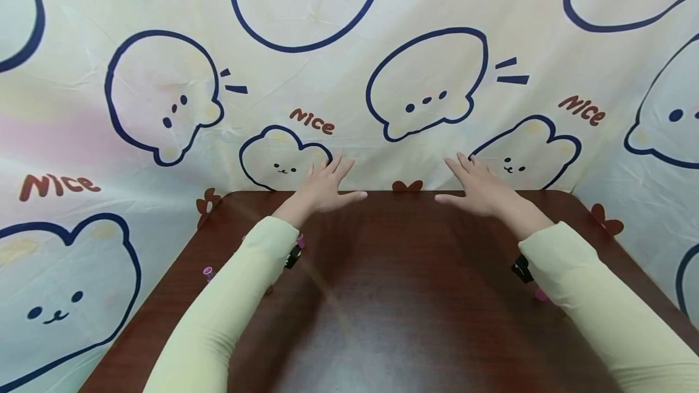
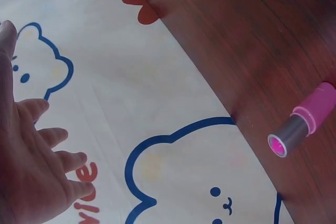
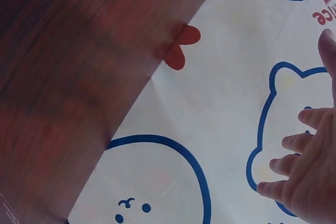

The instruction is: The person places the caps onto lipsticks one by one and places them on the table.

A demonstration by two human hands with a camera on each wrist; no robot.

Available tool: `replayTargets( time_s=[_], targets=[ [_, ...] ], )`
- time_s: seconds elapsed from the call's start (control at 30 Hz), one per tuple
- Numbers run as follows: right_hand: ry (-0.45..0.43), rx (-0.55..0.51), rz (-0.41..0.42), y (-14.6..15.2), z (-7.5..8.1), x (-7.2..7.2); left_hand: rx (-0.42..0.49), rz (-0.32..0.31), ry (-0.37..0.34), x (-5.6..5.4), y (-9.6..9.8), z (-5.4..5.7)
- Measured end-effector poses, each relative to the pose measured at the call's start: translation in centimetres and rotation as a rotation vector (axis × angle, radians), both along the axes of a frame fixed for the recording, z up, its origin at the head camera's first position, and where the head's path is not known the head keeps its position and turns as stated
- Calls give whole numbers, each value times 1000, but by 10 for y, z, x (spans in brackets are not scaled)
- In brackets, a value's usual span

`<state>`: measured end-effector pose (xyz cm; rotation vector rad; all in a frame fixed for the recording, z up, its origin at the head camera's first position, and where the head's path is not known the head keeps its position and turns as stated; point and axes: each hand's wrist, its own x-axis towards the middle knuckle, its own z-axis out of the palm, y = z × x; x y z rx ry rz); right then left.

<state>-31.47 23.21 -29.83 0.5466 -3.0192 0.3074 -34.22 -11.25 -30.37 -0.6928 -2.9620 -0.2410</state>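
Both hands are held out over the far side of the table with fingers spread, and neither holds anything. My left hand (image 1: pixel 324 190) is left of centre, its palm showing in the left wrist view. Across from it, my right hand (image 1: pixel 477 187) mirrors the pose, thumb pointing inward. A small pink tube with a grey collar and open pink end (image 2: pixel 302 121) lies on the table in the left wrist view; its exact kind is unclear. In the head view, a pink-ended piece (image 1: pixel 208 272) shows beside the left sleeve, and another pink piece (image 1: pixel 540 295) is partly hidden by the right sleeve.
The dark brown wooden table (image 1: pixel 404 296) ends at a pale cloth backdrop (image 1: pixel 349 90) printed with blue cartoon outlines. Another bit of pink (image 1: pixel 300 239) shows near the left cuff. Black devices (image 1: pixel 522 268) sit under the wrists. Sleeves cover part of the tabletop.
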Motion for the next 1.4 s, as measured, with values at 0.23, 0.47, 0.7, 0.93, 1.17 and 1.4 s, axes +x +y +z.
replayTargets(
  time_s=[0.23,0.47,0.7,0.93,1.17,1.4],
  targets=[
    [13,0,11,9,3,19,16,-36,-5,18,-11,1],
    [29,5,25,17,10,39,14,-48,8,34,-27,1],
    [18,-56,18,29,10,58,30,-39,4,51,-46,-3],
    [5,-98,-25,40,6,76,87,-16,-12,69,-65,-7],
    [-6,-107,-53,51,-2,88,149,20,-28,82,-83,-13],
    [8,-106,-72,62,-13,98,221,88,-88,92,-101,-23]
  ],
)
